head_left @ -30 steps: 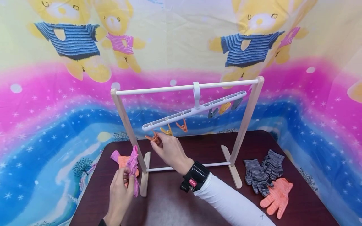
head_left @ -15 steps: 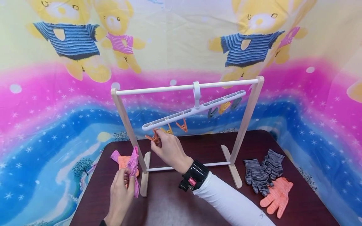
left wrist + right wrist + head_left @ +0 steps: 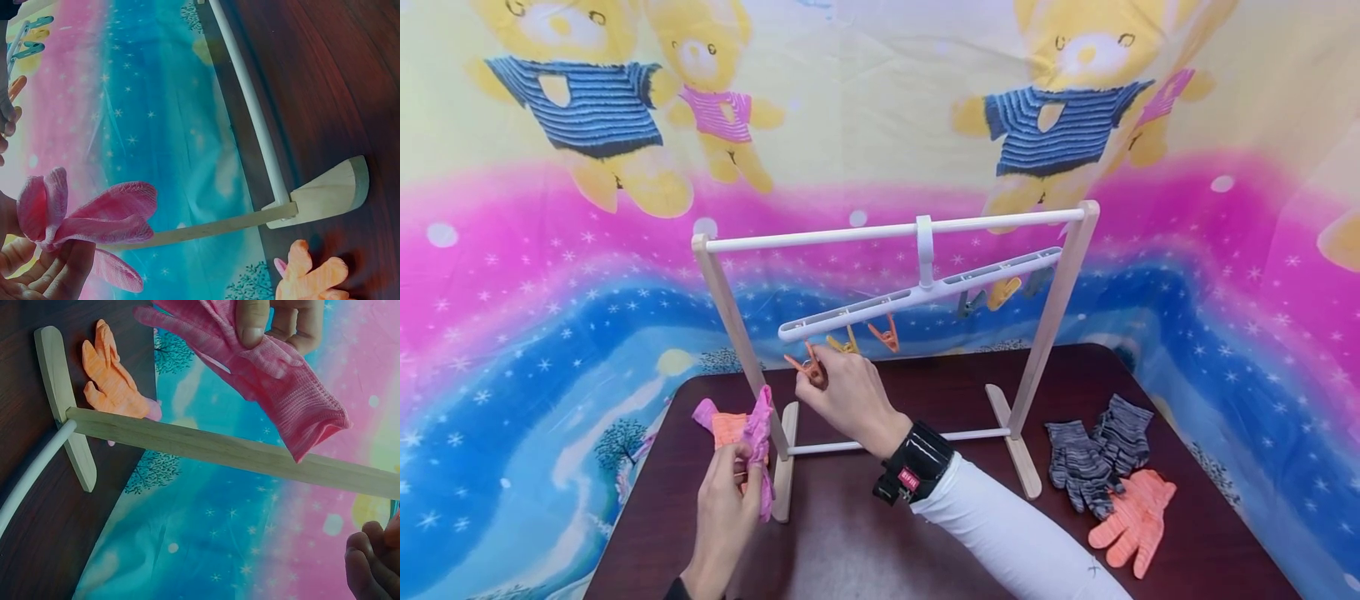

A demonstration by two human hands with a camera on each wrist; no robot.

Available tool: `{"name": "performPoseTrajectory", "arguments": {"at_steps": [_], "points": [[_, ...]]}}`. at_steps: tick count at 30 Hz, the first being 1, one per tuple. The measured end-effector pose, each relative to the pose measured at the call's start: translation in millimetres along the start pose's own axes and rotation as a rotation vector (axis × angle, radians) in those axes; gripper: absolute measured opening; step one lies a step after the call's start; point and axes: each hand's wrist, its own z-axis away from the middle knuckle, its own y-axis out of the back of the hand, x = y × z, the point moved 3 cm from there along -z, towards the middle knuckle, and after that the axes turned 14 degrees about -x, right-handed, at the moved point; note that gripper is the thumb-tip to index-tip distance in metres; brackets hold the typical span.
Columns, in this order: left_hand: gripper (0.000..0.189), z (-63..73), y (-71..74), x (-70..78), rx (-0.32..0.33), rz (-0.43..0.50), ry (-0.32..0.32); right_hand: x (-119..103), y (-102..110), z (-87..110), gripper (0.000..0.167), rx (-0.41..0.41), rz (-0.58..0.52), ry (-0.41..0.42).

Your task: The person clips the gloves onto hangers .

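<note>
A pink knitted glove [image 3: 275, 381] is pinched between the thumb and fingers of my left hand [image 3: 727, 504], at the left of the rack. In the left wrist view the glove's fingers fan out above that hand. My right hand [image 3: 857, 400] grips an orange clothespin [image 3: 807, 368] at the hanger's lower left end. The white clip hanger [image 3: 880, 307] hangs by its hook from the rack's top bar and tilts down to the left. Right beside my right hand hang a yellow clothespin [image 3: 844, 340] and another orange clothespin [image 3: 886, 333].
The wooden rack [image 3: 1047, 333] stands on a dark table [image 3: 887, 542]. Grey gloves [image 3: 1078, 467] and an orange glove [image 3: 1133, 521] lie at the right. Another orange glove [image 3: 112, 381] lies behind the rack's left foot, with something pink [image 3: 704, 414] beside it. Grey and yellow clothespins [image 3: 1004, 293] hang at the hanger's right.
The hanger has swung a little, its left end slightly up and its right end slightly down. My left hand has shifted slightly right with the pink glove. My right hand keeps its grip.
</note>
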Motion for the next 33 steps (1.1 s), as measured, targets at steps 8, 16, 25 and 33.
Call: {"name": "performPoseTrajectory", "arguments": {"at_steps": [8, 16, 25, 33], "points": [[0.025, -5.3, -0.6, 8.3, -0.027, 0.032, -0.012, 0, 0, -2.5, 0.015, -0.021, -0.034, 0.010], [0.024, -8.0, -3.0, 12.2, -0.062, 0.026, 0.026, 2, 1, -3.9, 0.015, -0.027, -0.124, 0.023], [0.026, -11.1, -5.3, 14.9, -0.121, 0.087, 0.035, 6, 2, -4.4, 0.017, -0.003, -0.144, 0.025], [0.026, -12.3, -9.8, 11.0, -0.165, 0.146, 0.053, 8, 1, -4.2, 0.018, -0.010, -0.157, 0.043]]}}
